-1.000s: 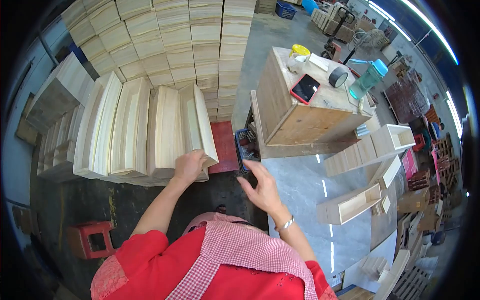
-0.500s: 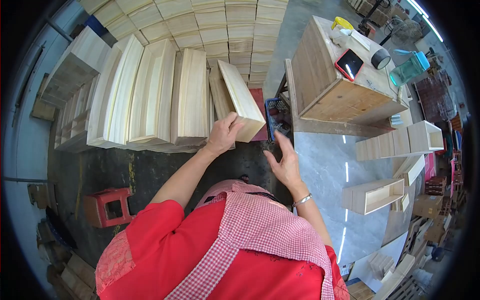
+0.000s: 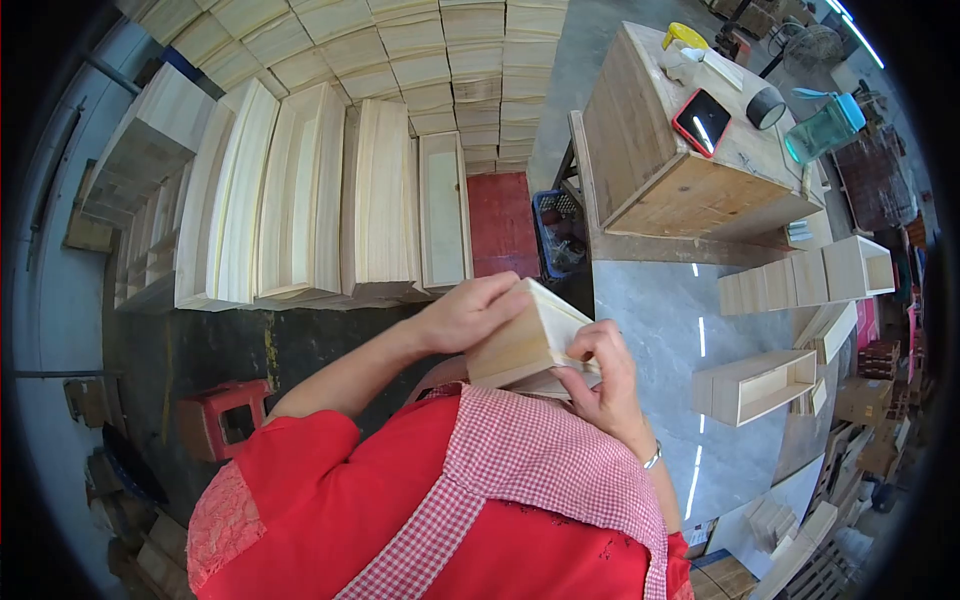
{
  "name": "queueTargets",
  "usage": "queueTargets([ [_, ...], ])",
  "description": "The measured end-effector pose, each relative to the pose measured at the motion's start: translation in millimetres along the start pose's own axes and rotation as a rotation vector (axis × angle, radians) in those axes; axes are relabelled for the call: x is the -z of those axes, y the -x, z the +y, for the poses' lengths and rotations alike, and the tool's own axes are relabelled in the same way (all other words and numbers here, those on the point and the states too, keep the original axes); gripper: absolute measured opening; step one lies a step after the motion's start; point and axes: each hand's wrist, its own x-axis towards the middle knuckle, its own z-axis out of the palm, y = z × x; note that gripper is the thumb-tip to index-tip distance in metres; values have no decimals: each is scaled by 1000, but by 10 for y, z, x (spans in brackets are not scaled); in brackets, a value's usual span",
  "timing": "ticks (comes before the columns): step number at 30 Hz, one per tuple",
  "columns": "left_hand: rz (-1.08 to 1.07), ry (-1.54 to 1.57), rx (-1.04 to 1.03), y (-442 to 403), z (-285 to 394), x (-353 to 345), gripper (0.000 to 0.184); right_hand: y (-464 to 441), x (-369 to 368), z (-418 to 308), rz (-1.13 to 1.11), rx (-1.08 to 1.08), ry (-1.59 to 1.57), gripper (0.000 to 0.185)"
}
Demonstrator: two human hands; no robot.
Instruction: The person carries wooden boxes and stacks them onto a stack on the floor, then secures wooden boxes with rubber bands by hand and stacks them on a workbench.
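Well beyond the left hand (image 3: pixel 472 315), a pale bluish wall (image 3: pixel 48 250) runs up the far side. Beside that hand the floor (image 3: pixel 335 340) is dark and scuffed, marked by a worn yellow line (image 3: pixel 271 350); a red stool (image 3: pixel 198 428) stands to the left, nearer the body. Just right of the right hand (image 3: pixel 608 385) spreads a grey marbled counter (image 3: pixel 665 320), bright streaks reflected in it. Ahead of that hand sits a wooden cabinet (image 3: pixel 640 130); farther off are a fan (image 3: pixel 812 50) and a lit strip lamp (image 3: pixel 860 38).
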Motion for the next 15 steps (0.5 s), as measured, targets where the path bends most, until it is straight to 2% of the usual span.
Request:
queueTargets([
  [3, 109, -249, 67, -99, 458, -171, 46, 129, 60, -54, 55, -67, -1, 30],
  [6, 196, -321, 69, -335, 474, -393, 56, 257, 42, -121, 191, -174, 15, 28],
  [9, 128, -298, 97, -567, 508, -576, 60, 471, 24, -114, 271, -419, 11, 23],
  [10, 42, -329, 189, -662, 549, -608, 68, 505, 74, -125, 258, -479, -2, 20],
  [12, 21, -405, 215, -903, 550, -682, 69, 532, 203, -260, 256, -612, -17, 16],
  [13, 5, -442, 222, -1055, 505, -718, 70, 636, 195, -250, 221, -470, -48, 14],
  [15, 130, -66, 395, -1519, 254, -556, 73, 915, 146, -175, 131, -171, -90, 11],
])
